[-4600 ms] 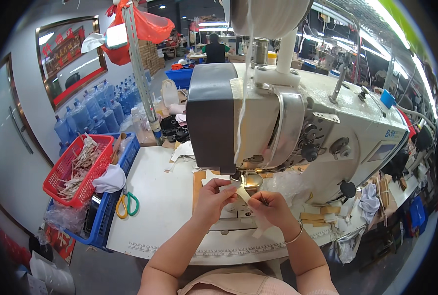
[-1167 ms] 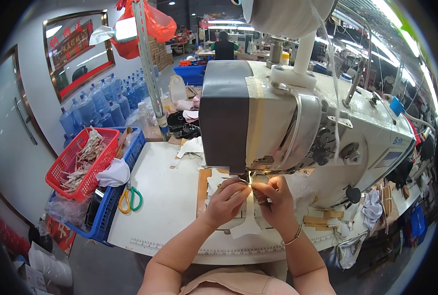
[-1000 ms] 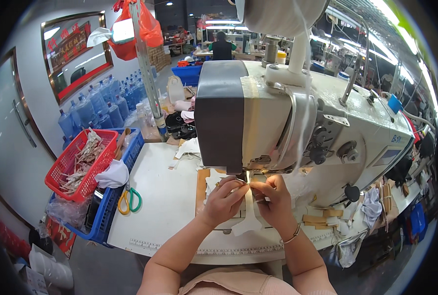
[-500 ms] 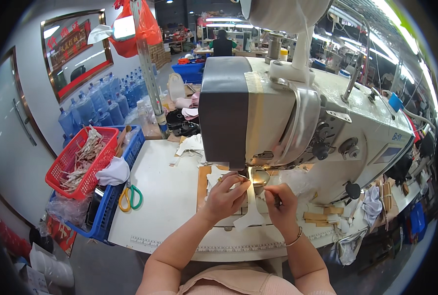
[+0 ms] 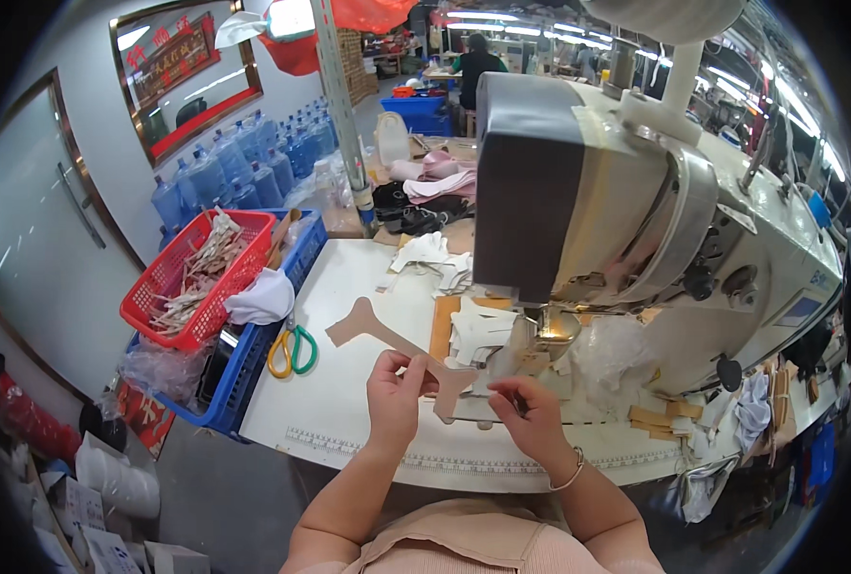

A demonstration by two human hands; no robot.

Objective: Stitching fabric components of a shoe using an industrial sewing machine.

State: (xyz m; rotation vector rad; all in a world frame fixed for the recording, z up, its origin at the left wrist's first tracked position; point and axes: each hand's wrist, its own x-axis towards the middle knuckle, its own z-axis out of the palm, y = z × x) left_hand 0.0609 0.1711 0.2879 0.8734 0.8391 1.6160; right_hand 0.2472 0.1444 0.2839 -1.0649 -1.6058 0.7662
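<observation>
My left hand (image 5: 394,394) pinches a tan, bone-shaped cut piece of material (image 5: 384,336) near its middle, lifted above the white table (image 5: 335,407) in front of the sewing machine (image 5: 636,201). The piece stretches from my fingers up and to the left. My right hand (image 5: 531,418) hovers just right of the piece's lower end, fingers curled, close below the needle area (image 5: 538,330). A small stack of white cut pieces (image 5: 478,330) lies on a tan board beside the needle.
A red basket (image 5: 191,282) of strips sits on a blue crate (image 5: 253,335) at the left, with scissors (image 5: 292,351) beside it. More white pieces (image 5: 430,258) lie further back. Water bottles (image 5: 244,167) stand against the wall; a person (image 5: 473,62) works far behind.
The hands pulled back from the needle toward me. The tan piece, earlier flat under the presser foot, is now lifted out and held up in my left hand.
</observation>
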